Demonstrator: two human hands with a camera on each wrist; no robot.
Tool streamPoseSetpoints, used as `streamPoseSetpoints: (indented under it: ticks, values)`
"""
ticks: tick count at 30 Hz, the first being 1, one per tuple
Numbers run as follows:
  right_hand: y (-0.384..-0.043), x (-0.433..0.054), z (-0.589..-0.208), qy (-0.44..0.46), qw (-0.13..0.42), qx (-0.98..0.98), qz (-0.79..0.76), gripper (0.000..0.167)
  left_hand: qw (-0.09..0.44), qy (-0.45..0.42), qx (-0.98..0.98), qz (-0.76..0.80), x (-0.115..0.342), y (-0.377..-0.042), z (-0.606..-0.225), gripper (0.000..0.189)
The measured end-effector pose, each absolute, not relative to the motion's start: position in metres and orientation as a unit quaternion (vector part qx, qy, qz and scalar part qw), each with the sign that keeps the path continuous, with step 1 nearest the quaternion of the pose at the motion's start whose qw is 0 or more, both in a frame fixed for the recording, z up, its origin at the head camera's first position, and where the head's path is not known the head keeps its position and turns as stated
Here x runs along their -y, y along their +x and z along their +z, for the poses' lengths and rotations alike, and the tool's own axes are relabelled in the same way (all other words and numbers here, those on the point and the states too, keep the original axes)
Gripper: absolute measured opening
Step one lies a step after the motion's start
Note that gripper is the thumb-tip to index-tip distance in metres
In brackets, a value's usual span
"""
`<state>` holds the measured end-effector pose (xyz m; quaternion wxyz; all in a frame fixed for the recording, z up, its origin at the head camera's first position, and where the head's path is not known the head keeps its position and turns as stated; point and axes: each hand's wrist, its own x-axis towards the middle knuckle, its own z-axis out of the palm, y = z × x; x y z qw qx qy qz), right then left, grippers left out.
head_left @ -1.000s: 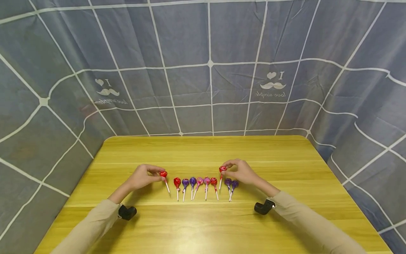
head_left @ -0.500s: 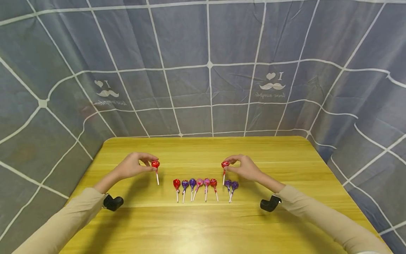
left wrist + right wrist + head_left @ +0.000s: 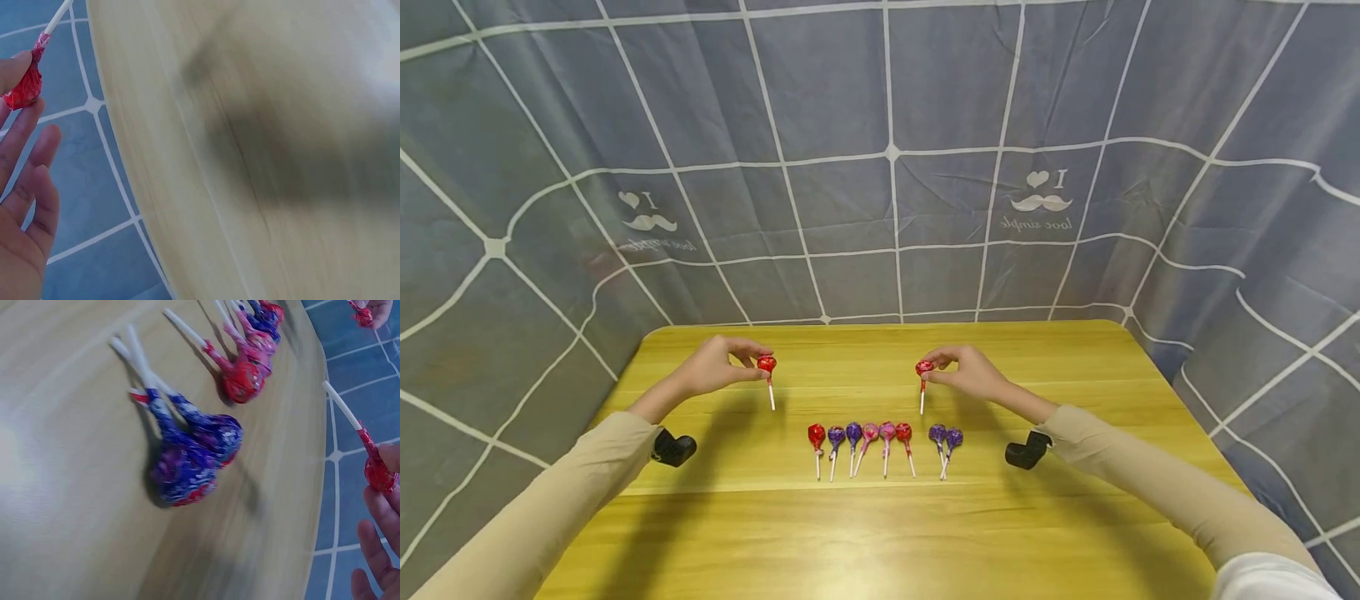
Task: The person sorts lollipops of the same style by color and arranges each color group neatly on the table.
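My left hand [image 3: 721, 367] pinches a red-wrapped lollipop [image 3: 767, 364] by its candy head, the white stick pointing down, above the left part of the table. In the left wrist view that lollipop [image 3: 26, 84] sits between thumb and fingertips, its other fingers loosely bent. My right hand [image 3: 967, 372] pinches another red lollipop [image 3: 924, 367] the same way, right of centre. The right wrist view shows this lollipop [image 3: 378, 470] at the right edge. Between and nearer than the hands, a row of several lollipops [image 3: 870, 432] in red, purple and pink lies on the table.
Two purple lollipops [image 3: 946, 435] lie with crossed sticks at the row's right, a gap away from the others. The wooden table [image 3: 865, 533] ends at a grey grid-patterned curtain [image 3: 842, 200] behind and at both sides. Black wrist cameras [image 3: 1028, 451] are strapped on both wrists.
Both hands have lifted their red lollipops away from the row toward the table's far side. The left hand also moved left, leaving a wider space between the hands. The row lies unchanged.
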<state>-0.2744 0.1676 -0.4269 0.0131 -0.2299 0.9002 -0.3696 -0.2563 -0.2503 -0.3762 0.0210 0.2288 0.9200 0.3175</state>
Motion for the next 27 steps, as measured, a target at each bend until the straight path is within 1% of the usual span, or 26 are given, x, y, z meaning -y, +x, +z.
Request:
streamPoseSetpoints:
  ticks: [11, 15, 22, 27]
  values:
    - [-0.314, -0.144, -0.420, -0.232, 0.008, -0.899, -0.371, 0.031, 0.028, 0.185, -0.918, 0.351, 0.232, -0.289, -0.389, 0.041]
    - [-0.325, -0.135, -0.417, -0.231, 0.004, -0.897, -0.378, 0.030, 0.026, 0.171, -0.906, 0.386, 0.224, -0.300, -0.395, 0.042]
    - [-0.338, -0.123, -0.422, -0.234, 0.001, -0.882, -0.410, 0.028, 0.018, 0.114, -0.869, 0.481, 0.216, -0.314, -0.411, 0.043]
    - [-0.347, -0.116, -0.427, -0.231, 0.003, -0.872, -0.432, 0.027, 0.017, 0.092, -0.866, 0.491, 0.207, -0.322, -0.420, 0.044]
